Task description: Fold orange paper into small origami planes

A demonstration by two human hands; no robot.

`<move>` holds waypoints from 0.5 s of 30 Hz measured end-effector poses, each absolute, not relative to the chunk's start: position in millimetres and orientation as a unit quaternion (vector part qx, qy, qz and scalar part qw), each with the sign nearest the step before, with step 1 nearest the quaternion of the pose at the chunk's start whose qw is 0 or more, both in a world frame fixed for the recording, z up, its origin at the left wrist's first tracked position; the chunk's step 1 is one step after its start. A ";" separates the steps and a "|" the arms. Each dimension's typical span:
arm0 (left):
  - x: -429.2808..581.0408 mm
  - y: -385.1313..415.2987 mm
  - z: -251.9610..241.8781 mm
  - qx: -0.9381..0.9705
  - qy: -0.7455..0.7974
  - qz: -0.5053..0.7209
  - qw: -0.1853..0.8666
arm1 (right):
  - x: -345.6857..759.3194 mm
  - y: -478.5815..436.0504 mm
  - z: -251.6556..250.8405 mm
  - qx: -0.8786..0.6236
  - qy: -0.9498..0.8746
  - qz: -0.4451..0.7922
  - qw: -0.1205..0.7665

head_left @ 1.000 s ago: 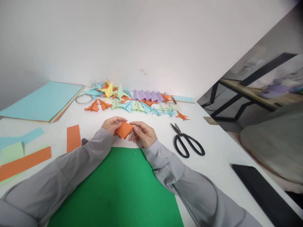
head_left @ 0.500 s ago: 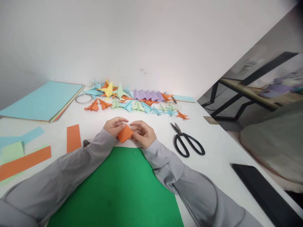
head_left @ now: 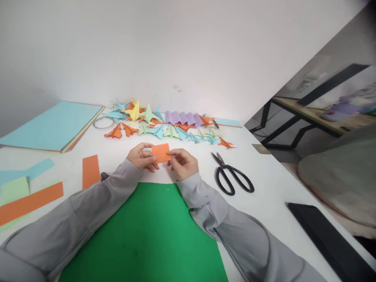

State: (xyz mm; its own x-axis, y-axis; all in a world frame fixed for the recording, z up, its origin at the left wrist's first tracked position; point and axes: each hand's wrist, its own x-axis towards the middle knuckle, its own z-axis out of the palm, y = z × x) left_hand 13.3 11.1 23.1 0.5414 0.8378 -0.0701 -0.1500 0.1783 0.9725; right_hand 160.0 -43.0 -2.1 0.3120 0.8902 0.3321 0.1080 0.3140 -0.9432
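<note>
Between my hands is a small orange piece of paper (head_left: 160, 152), roughly square, its flat face towards me. My left hand (head_left: 142, 157) grips its left edge, thumb in front and fingers behind. My right hand (head_left: 184, 164) pinches its right edge between thumb and fingers. Whether the paper is folded in layers I cannot tell. Both hands are just past the far edge of a green sheet (head_left: 147, 231) lying on the white table (head_left: 202, 156).
Black-handled scissors (head_left: 230, 174) lie to the right, beyond them a black flat object (head_left: 326, 239). Along the wall are several folded paper shapes (head_left: 172, 131). At left lie a stack of coloured paper (head_left: 53, 123), a wire ring (head_left: 103, 122) and orange strips (head_left: 91, 171).
The orange paper has turned from a corner-down diamond to a level square and risen slightly. My right hand has shifted a little right and now pinches its right edge.
</note>
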 end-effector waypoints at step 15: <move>17.0 7.4 9.9 0.579 0.322 0.387 0.641 | 164.5 -37.7 -11.7 -0.511 -0.572 0.271 0.582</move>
State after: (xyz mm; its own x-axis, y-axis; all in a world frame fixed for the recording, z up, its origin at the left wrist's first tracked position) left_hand 17.0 7.4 9.9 0.4934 0.8690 0.0360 -0.1232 0.0289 0.9920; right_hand 164.5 -37.7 -11.7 0.1981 0.8998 0.3887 0.2688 0.3314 -0.9044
